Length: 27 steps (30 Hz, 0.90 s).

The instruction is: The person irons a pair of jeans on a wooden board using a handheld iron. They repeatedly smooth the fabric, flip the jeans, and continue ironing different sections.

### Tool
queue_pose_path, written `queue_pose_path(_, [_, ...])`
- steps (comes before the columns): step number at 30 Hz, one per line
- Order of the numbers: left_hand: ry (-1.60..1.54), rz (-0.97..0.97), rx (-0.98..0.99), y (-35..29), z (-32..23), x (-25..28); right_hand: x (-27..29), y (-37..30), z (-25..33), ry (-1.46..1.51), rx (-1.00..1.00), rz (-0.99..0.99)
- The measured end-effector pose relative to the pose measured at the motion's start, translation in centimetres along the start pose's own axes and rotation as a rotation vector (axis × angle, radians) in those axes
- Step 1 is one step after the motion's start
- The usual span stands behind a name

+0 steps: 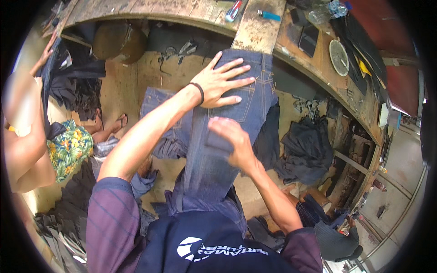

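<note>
The bare left hand (221, 84) presses palm-down on the stitched upper part of a pair of dark blue denim jeans (207, 170), its fingers (236, 83) straight and fanned wide apart, gripping nothing. A thin black band (198, 93) circles that wrist. The jeans lie lengthwise in front of the person, their upper end over a pale, worn wooden plank (257, 34) and the leg running down toward the lap.

Just below, the bare right hand (234, 136) is blurred; its fingers bend close together around a dark, flat, rectangular block (218, 144), which sits over the denim leg. Whether the block's underside touches the cloth cannot be told.

Past the jeans, a teal plastic lighter (269, 16) lies on the plank, and a curved brown wooden counter (182, 8) stretches to both sides.
</note>
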<state>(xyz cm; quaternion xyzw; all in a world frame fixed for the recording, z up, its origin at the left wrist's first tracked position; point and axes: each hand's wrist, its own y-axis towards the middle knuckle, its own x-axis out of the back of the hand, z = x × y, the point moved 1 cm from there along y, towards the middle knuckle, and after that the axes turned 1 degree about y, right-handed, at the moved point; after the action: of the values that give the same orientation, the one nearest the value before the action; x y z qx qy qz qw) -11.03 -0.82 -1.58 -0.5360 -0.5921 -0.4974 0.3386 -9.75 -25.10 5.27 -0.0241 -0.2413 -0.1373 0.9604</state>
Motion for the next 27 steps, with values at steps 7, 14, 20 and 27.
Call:
queue_pose_path(7, [-0.040, 0.061, 0.064, 0.3, -0.1, 0.2, -3.7, -6.5, 0.7, 0.222, -0.084, 0.389])
queue_pose_path(14, [-0.065, 0.005, 0.054, 0.0, 0.2, -0.3, -4.2, -4.1, 1.0, 0.184, -0.032, 0.238])
queue_pose_path(20, [-0.066, 0.043, 0.064, 0.2, 0.1, -0.4, -4.4, -0.6, 2.0, 0.015, 0.006, 0.125])
queue_pose_path(27, [-0.061, 0.041, 0.046, 1.3, 2.1, -2.3, -3.2, -0.6, -0.7, 0.133, -0.097, 0.109])
